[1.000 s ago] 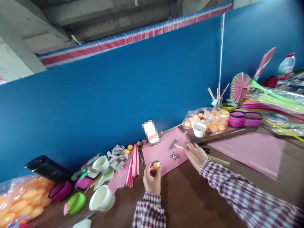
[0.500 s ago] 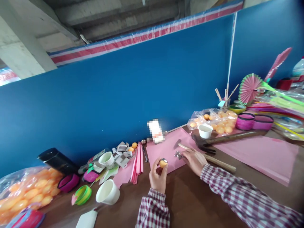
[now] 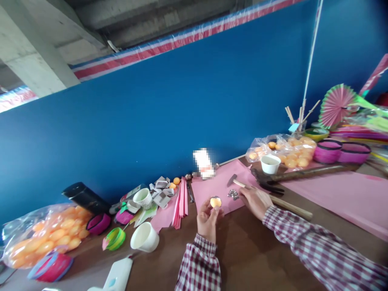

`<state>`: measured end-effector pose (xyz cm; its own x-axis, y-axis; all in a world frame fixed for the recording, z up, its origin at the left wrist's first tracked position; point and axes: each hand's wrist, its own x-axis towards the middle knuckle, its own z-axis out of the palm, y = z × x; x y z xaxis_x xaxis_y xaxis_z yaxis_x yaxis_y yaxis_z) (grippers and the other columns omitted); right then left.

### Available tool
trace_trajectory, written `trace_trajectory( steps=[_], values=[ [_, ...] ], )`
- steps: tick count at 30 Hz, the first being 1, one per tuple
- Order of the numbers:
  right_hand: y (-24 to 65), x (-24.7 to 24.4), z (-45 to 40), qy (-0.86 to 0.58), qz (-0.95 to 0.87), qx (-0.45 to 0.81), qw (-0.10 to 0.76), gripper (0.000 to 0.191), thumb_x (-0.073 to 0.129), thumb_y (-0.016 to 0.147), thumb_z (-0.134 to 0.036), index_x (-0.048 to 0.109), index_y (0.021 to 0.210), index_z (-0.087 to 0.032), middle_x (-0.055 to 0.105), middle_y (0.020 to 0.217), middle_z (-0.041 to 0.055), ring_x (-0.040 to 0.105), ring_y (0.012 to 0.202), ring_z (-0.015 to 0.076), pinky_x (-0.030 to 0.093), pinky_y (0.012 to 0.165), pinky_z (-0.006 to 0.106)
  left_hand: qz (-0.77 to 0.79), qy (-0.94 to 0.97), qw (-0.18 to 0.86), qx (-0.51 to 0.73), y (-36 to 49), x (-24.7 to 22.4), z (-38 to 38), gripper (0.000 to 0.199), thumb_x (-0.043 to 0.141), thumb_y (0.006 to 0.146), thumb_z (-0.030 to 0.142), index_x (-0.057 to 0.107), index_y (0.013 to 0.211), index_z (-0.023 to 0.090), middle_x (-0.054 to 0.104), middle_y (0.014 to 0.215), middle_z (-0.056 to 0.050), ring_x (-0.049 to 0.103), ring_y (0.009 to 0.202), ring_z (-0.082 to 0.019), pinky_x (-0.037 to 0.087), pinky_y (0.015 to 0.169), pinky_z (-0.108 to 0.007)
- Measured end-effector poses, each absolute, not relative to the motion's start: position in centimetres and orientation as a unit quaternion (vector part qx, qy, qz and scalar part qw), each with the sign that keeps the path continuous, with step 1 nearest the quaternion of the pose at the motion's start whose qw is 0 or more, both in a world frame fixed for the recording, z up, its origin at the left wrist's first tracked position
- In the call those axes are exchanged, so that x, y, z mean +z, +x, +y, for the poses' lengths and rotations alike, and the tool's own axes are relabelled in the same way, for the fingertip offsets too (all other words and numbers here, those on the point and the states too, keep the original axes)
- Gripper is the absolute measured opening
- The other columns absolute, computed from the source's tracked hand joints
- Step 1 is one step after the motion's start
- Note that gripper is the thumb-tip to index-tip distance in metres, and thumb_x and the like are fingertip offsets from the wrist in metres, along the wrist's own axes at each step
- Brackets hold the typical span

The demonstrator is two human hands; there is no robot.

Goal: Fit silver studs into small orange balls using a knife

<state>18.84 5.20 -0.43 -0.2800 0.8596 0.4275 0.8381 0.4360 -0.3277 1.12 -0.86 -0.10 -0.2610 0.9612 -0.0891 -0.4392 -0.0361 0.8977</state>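
Observation:
My left hand (image 3: 207, 221) pinches a small orange ball (image 3: 216, 202) with a silvery, shiny edge, held above the brown tabletop near the pink paper sheet (image 3: 209, 186). My right hand (image 3: 256, 202) reaches across a small hammer (image 3: 233, 180); the handle runs beneath the hand and comes out at its right. Its fingers are bunched beside a little pile of shiny metal pieces (image 3: 233, 195) on the pink sheet. What these fingers grip, if anything, is hidden.
A claw hammer (image 3: 266, 184) and a white cup (image 3: 270, 164) lie beyond my right hand, near bagged orange balls (image 3: 295, 155). Leftward stand a white cup (image 3: 144, 237), folded pink strips (image 3: 182, 204), a black cylinder (image 3: 85, 198) and another ball bag (image 3: 57, 234). A blue partition (image 3: 151, 113) closes the back.
The whole view has shifted slightly. My left hand has turned the ball, so its orange face with the silvery edge points more toward me. My right hand stays by the metal pieces.

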Motion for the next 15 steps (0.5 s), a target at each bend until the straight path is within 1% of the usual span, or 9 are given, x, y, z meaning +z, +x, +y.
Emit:
trace_trajectory(
  steps=[3,5,10,12,15],
  values=[
    [19.0,-0.5,5.2,-0.527,-0.79,0.036,0.31,0.021,0.037,0.082,-0.027,0.057,0.086,-0.021,0.063,0.085,0.0033,0.057,0.064,0.0127,0.039,0.055,0.022,0.45,0.287,0.534,0.655,1.3,0.0,-0.9,0.05,0.073,0.057,0.026,0.054,0.101,0.014,0.063,0.082,-0.005,0.061,0.061,-0.011,0.049,0.058,-0.024],
    [19.1,-0.6,5.2,-0.529,-0.78,0.056,0.33,0.021,0.04,0.079,-0.024,0.057,0.092,-0.021,0.064,0.084,0.0023,0.057,0.062,0.0122,0.041,0.056,0.022,0.452,0.286,0.535,0.654,1.3,-0.1,-0.9,0.05,0.074,0.055,0.027,0.054,0.099,0.014,0.063,0.082,-0.005,0.061,0.062,-0.012,0.049,0.058,-0.024],
    [19.1,-0.8,5.4,-0.501,-0.758,0.126,0.398,0.03,0.044,0.076,-0.022,0.054,0.104,-0.022,0.065,0.078,-0.0001,0.058,0.061,0.0115,0.044,0.06,0.023,0.451,0.32,0.524,0.648,1.1,-0.6,-0.7,0.051,0.072,0.058,0.028,0.053,0.103,0.015,0.062,0.089,-0.007,0.062,0.066,-0.013,0.05,0.06,-0.026],
    [19.0,-0.6,5.3,-0.483,-0.753,0.167,0.415,0.027,0.043,0.077,-0.022,0.056,0.101,-0.021,0.065,0.078,0.0,0.058,0.062,0.0119,0.045,0.062,0.024,0.451,0.352,0.515,0.639,0.9,-0.8,-0.7,0.051,0.07,0.06,0.029,0.051,0.106,0.017,0.06,0.096,-0.008,0.062,0.071,-0.015,0.051,0.062,-0.027],
    [18.6,0.0,4.9,-0.462,-0.747,0.222,0.422,0.018,0.042,0.078,-0.024,0.059,0.083,-0.019,0.064,0.077,0.0012,0.058,0.066,0.0138,0.045,0.065,0.025,0.456,0.397,0.49,0.627,0.8,-1.1,-0.7,0.051,0.068,0.061,0.028,0.051,0.107,0.017,0.056,0.107,-0.01,0.061,0.082,-0.017,0.051,0.066,-0.028]
  ],
)
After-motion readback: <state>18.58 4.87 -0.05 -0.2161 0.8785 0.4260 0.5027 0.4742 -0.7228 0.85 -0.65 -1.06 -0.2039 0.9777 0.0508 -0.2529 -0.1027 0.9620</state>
